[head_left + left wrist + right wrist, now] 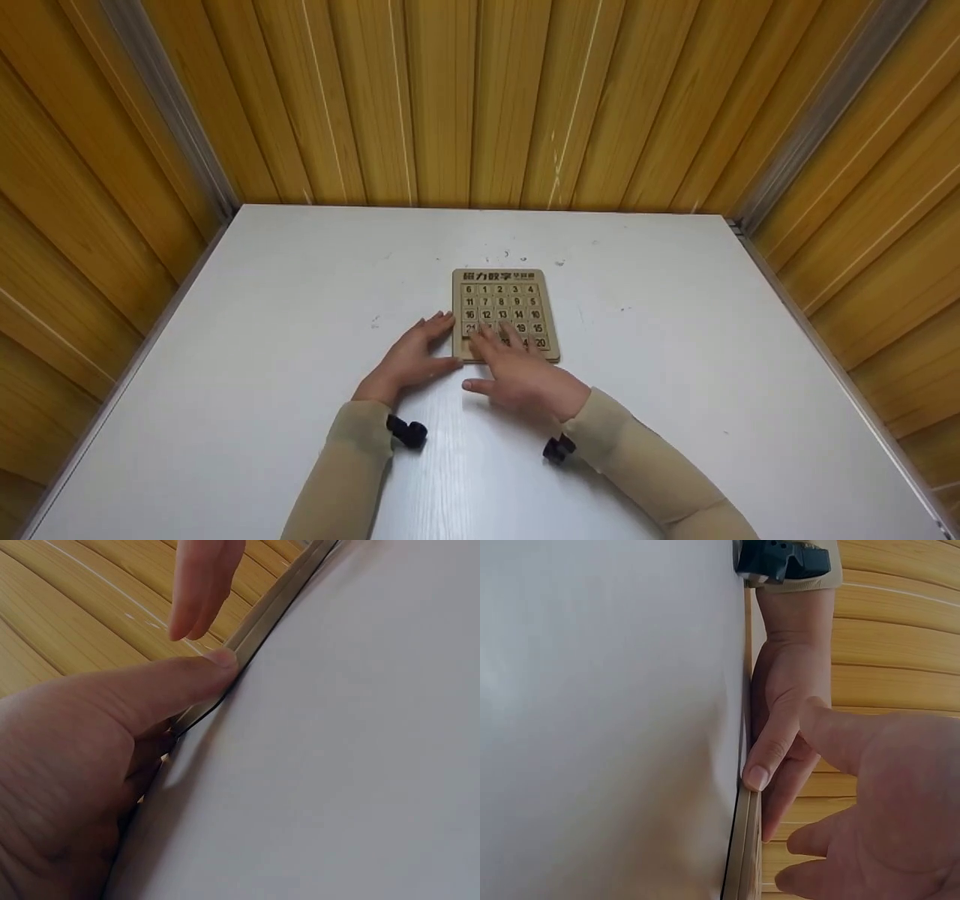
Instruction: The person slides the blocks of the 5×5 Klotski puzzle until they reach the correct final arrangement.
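Observation:
A wooden number slide puzzle (457,300) lies flat on the white table, with printed characters along its top edge and rows of numbered tiles. My left hand (416,356) rests at its lower left corner, fingers against the left side. In the left wrist view the straight thumb (180,682) presses the board's near edge (262,619). My right hand (529,379) reaches over the lower tiles with fingers spread and its thumb out to the left. It hides several tiles; whether its fingertips touch them I cannot tell. A bare slot shows at the lower left of the grid.
The white tabletop (225,360) carries small dark marks beyond the puzzle. Wood-patterned panels (442,105) enclose the back and both sides, with metal posts at the corners. A small black camera (409,433) is strapped at each wrist.

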Available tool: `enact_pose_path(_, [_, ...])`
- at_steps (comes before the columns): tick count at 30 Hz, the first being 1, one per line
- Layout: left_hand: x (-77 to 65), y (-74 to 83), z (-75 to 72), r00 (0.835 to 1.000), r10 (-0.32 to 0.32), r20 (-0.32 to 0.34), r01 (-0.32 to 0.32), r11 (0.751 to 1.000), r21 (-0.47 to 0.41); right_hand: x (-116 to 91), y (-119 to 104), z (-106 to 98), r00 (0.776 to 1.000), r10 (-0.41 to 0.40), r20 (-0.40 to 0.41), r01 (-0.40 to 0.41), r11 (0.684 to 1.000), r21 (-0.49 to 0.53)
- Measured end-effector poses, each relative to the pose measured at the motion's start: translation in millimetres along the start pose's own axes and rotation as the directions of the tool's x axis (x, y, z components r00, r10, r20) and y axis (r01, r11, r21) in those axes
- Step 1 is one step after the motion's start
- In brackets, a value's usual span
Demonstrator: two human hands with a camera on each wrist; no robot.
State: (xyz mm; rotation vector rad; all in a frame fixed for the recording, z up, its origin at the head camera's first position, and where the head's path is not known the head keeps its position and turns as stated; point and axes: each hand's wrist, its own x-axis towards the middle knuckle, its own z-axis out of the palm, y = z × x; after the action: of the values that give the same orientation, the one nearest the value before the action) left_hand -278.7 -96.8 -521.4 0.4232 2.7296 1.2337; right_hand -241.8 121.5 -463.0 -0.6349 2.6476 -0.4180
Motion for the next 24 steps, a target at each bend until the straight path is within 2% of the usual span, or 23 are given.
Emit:
enact_pose_path(6, [-0.5, 0.9, -0.4, 1.000, 0.006, 0.002, -0.006, 1.000, 0.003, 14.0, -0.3, -0.8, 1.000, 0.013, -0.015, -0.013, 1.000, -0.008])
enact_pose_path(11, [-1.0, -0.1, -0.2, 1.000, 0.006, 0.004, -0.006, 1.000, 0.004, 17.0, -0.8, 3.1, 1.000, 0.018, 0.000, -0.018, 1.000, -0.005])
enact_pose_path(17, [-1.4, 1.0, -0.8, 1.000, -0.003, -0.005, 0.003, 1.000, -0.010, 15.1, -2.2, 5.9, 1.000, 0.015, -0.009, -0.015, 0.999, -0.040])
enact_pose_path(24, [-1.5, 2.1, 0.1, 1.000, -0.012, -0.006, 0.012, 1.000, 0.000, 2.3, -4.1, 11.3, 1.000, -0.004, -0.011, 0.003, 0.995, -0.100])
